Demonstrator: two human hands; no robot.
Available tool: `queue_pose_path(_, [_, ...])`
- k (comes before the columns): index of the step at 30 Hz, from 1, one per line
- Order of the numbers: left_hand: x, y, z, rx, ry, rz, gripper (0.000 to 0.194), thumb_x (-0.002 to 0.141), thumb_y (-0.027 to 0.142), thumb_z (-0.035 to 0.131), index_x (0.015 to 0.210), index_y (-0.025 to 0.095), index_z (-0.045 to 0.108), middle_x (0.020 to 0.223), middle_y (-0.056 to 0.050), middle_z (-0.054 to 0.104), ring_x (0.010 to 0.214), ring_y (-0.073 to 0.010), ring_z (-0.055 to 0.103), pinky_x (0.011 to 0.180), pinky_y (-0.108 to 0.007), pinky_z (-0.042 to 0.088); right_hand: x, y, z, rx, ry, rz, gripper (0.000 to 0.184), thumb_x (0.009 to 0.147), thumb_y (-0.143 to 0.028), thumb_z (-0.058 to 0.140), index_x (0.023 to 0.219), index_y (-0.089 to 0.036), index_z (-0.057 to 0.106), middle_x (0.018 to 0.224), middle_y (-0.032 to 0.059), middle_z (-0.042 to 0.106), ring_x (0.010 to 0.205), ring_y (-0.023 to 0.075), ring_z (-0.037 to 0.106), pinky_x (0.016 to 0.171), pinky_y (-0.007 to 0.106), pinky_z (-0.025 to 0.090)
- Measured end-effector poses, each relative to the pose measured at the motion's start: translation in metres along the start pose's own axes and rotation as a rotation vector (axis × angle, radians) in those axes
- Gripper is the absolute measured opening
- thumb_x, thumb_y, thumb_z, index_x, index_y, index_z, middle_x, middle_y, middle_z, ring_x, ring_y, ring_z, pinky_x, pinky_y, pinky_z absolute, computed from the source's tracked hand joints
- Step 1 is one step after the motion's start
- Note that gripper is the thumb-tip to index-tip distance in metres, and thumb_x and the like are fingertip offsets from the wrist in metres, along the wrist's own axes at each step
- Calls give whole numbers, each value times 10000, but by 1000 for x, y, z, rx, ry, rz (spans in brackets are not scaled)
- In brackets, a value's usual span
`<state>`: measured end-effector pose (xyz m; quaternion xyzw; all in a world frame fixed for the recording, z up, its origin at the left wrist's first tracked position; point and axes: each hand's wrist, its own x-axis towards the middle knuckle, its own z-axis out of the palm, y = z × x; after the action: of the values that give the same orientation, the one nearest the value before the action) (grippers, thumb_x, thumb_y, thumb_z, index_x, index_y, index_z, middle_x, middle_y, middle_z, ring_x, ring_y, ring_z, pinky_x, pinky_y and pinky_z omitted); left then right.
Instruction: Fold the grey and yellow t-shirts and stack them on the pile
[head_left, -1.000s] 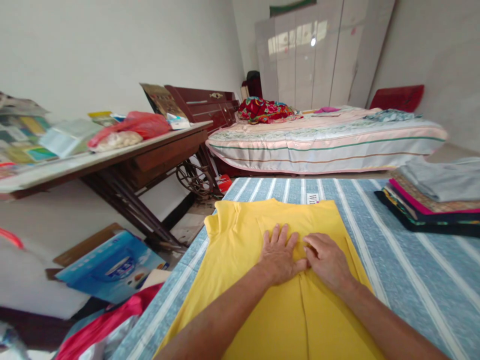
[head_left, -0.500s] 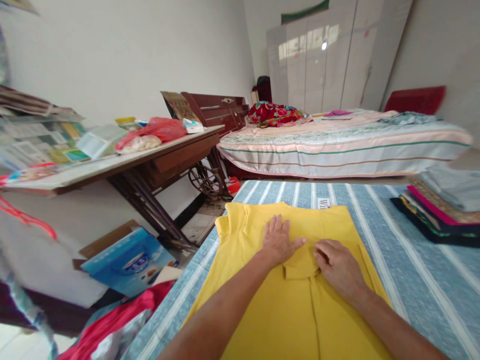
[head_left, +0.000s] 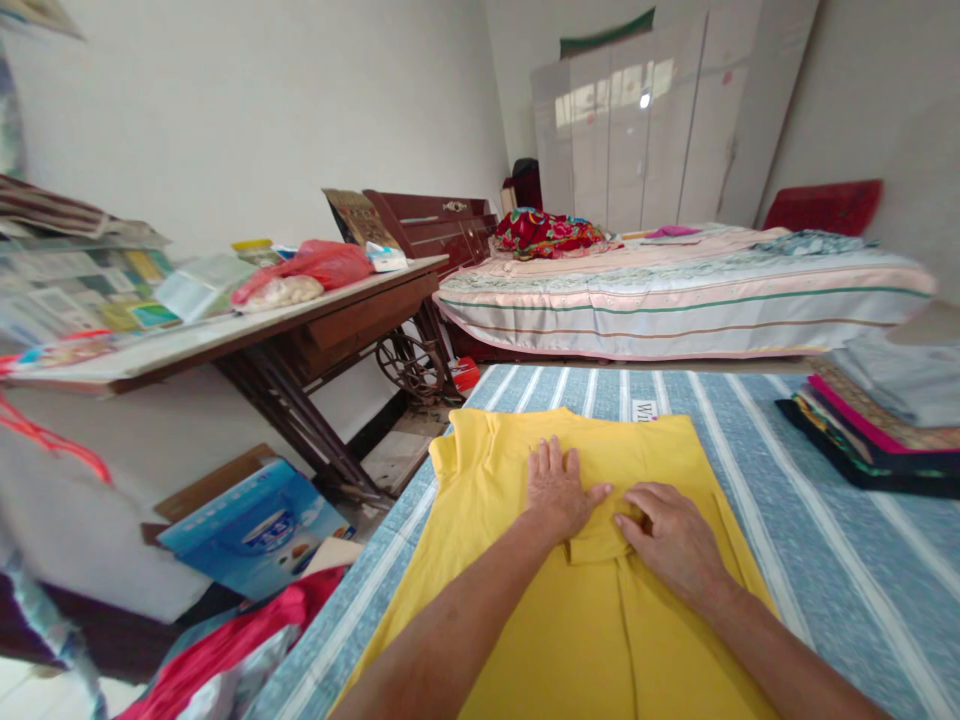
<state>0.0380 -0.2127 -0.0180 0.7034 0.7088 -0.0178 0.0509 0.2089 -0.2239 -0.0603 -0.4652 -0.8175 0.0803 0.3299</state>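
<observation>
Pressing the left hand (head_left: 559, 495) down on the yellow garment (head_left: 555, 620), with fingers spread apart, most likely to pin the upper layer and stop any sliding. Gripping nothing with that hand, as far as shows; just open and resting on top of the fabric. Bending the right hand (head_left: 679, 545) close by, with thumb and fingers curled toward each other, beside a small turned-in flap (head_left: 600, 547), perhaps to steady that side. Cannot tell of any cloth pinched in there; could be holding a bit of edge, or merely touching. Flanking the flap with both hands, probably so as to hold it down from either side (a light hold, by the look of it, rather than a firm one). Spread out on the blue striped cover (head_left: 772, 460), straight in front of the body, with the broad part near and the far edge just short of a white label (head_left: 643, 409); seemingly laid this way for an even reach with either arm. Rumpled at the far left corner (head_left: 469, 440), out from under both hands, hence likely the ripples there. Off to the right, well apart from the garment, a folded pile (head_left: 862, 440) with a grey piece (head_left: 911, 380) on top, presumably stacked at the side to leave elbow room, and flat for the sake of balance.
</observation>
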Motion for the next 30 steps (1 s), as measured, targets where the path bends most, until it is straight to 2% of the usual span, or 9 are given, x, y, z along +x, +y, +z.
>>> queue_pose_path(5, [-4,3,-3,-66,-72,29,857,816,703,193,1429,105,235,1523,-179,112,1392,-350,59,1100,-510,102,-1,2,1,3,5,-4,139,786,-300,546,825,-199,633,892,56,653,848,210,575,793,335,416])
queue_pose_path(9, [-16,4,-10,-119,-83,37,806,832,673,216,1398,106,303,1517,-179,148,1391,-335,92,1109,-498,113,-2,5,4,2,6,-26,170,802,-342,551,814,-194,635,891,63,653,841,210,576,792,333,423])
queue_pose_path(15, [-69,7,-6,-233,-91,149,734,866,617,193,1379,115,346,1516,-160,173,1400,-289,80,1122,-490,95,-4,11,8,-37,28,-72,226,817,-369,535,834,-172,645,925,93,654,879,224,574,806,341,427])
queue_pose_path(20, [-102,3,-1,-249,-129,228,800,843,663,215,1431,123,249,1532,-143,78,1405,-272,-8,1119,-517,37,-3,9,7,-95,15,-95,225,819,-355,523,801,-172,653,911,83,653,871,219,569,815,336,420])
queue_pose_path(26, [-114,10,-4,-243,-107,199,774,866,604,167,1440,87,211,1527,-152,75,1405,-269,-9,1114,-529,10,2,2,-1,-160,-89,-117,228,836,-324,481,767,-172,635,860,64,634,850,197,556,809,311,409])
queue_pose_path(30, [-123,14,1,-217,-74,186,746,874,577,185,1438,89,222,1526,-147,96,1406,-264,25,1119,-515,43,3,-8,-12,-208,-170,-87,247,844,-328,456,826,-170,645,864,68,636,870,203,565,811,312,422])
